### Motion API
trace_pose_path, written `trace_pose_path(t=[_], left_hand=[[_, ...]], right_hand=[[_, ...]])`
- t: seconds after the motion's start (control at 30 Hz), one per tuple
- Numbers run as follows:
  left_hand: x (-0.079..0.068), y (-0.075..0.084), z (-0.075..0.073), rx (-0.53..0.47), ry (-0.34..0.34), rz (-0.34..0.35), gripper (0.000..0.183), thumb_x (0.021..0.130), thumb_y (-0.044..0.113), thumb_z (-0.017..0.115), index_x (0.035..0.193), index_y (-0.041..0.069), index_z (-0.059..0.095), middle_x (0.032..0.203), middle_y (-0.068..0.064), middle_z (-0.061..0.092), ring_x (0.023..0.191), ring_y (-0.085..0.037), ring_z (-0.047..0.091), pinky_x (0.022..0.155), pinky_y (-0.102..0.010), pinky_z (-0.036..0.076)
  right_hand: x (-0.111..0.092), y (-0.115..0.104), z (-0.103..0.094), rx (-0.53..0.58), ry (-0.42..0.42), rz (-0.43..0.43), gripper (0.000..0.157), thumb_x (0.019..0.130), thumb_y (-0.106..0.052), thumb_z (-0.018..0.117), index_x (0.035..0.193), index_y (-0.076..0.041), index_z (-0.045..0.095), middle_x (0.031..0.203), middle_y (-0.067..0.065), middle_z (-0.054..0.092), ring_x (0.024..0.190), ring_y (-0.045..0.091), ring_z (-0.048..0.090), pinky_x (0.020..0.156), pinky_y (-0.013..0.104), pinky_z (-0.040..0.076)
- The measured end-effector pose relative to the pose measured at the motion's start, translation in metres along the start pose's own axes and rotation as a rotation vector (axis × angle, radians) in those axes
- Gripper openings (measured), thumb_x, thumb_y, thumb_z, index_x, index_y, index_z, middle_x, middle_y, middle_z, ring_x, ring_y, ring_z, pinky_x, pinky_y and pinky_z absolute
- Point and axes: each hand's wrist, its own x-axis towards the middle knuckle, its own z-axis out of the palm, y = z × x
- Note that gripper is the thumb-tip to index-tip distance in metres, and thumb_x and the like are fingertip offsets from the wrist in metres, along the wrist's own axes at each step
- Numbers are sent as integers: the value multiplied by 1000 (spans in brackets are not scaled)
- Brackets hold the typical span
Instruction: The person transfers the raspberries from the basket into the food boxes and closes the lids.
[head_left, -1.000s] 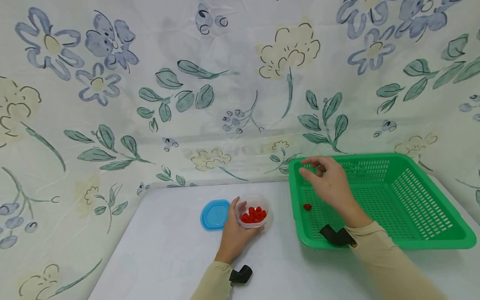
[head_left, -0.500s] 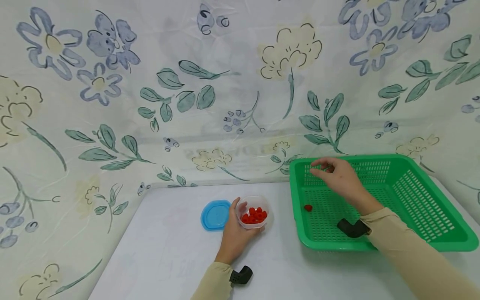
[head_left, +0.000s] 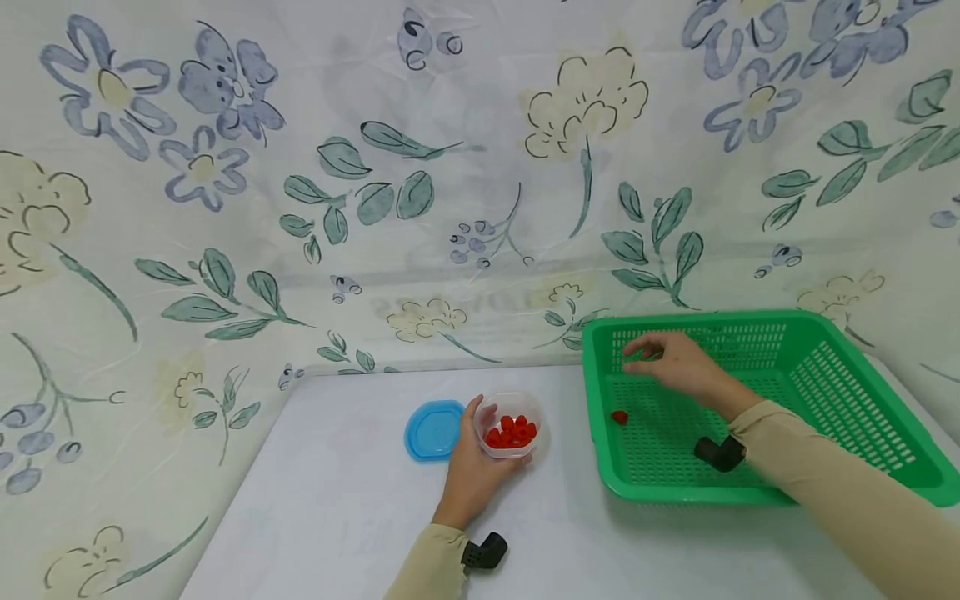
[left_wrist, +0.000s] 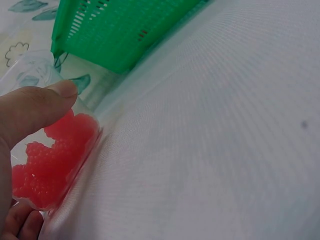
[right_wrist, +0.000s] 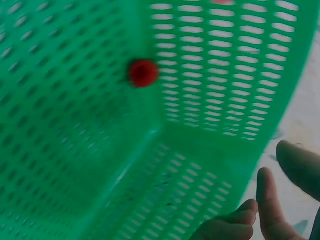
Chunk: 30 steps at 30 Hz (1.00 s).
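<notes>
My left hand (head_left: 474, 477) grips a small clear plastic container (head_left: 510, 402), thumb on one side and fingers around the other. Inside it lie several red raspberries (left_wrist: 62, 155), showing through the wall in the left wrist view. Over the left part of a green perforated basket (head_left: 604, 467), my right hand (head_left: 678, 367) hovers with loosely bent fingers and nothing between them; thumb and index finger stand apart in the right wrist view. A single raspberry (head_left: 619, 417) rests on the basket floor near its left wall, also seen as a red raspberry (right_wrist: 143, 73) from the right wrist.
A blue lid (head_left: 432, 431) lies on the white table (head_left: 337, 492) just left of the container, partly behind my left fingers. Behind the table hangs a flower-patterned cloth (head_left: 480, 333). The basket's raised rim stands between the container and the lone raspberry.
My right hand has moved right, away from the basket's left rim, and its forearm has swung right too. The left hand and the container have stayed in place.
</notes>
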Motion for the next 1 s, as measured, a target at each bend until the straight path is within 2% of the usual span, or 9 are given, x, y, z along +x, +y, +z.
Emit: trace_pose_path(t=[0.13, 0.33, 0.57, 0.7, 0.87, 1.0], left_hand=[[0, 1, 0, 5, 1, 1, 107, 72, 26, 92, 155, 18, 25, 150, -2, 49, 138, -29, 45, 106, -53, 45], [0, 2, -1, 4, 1, 2, 107, 72, 25, 92, 155, 19, 25, 150, -2, 49, 138, -29, 45, 107, -52, 45], [-1, 1, 0, 6, 4, 1, 107, 72, 25, 92, 155, 18, 25, 150, -2, 49, 138, -30, 44, 107, -53, 45], [-1, 0, 1, 0, 2, 0, 107, 72, 25, 92, 155, 18, 25, 150, -2, 49, 138, -30, 44, 106, -53, 45], [-1, 0, 1, 1, 0, 4, 107, 73, 26, 92, 155, 18, 25, 150, -2, 48, 138, -30, 44, 106, -53, 45], [-1, -1, 0, 9, 2, 8, 106, 73, 27, 92, 155, 19, 25, 150, -1, 49, 138, -29, 44, 106, -53, 45]], right_hand=[[2, 9, -1, -29, -48, -4, 40, 96, -21, 68, 129, 1, 63, 129, 26, 52, 116, 40, 50, 86, 50, 49], [5, 18, -1, -18, -162, 13, 44, 93, -20, 72, 129, 4, 62, 120, 23, 54, 106, 34, 50, 83, 46, 48], [6, 25, 6, -58, -253, 30, 42, 91, -18, 73, 126, 4, 64, 127, 27, 55, 116, 41, 52, 91, 52, 50], [6, 28, 12, -65, -277, 62, 42, 88, -17, 76, 122, 4, 65, 124, 25, 56, 114, 38, 54, 91, 51, 50], [6, 30, 18, -88, -291, 80, 40, 86, -17, 78, 118, 4, 67, 109, 16, 61, 97, 28, 55, 81, 41, 51], [6, 29, 23, -111, -307, 94, 36, 86, -17, 78, 114, 4, 68, 90, 8, 58, 80, 21, 49, 68, 32, 43]])
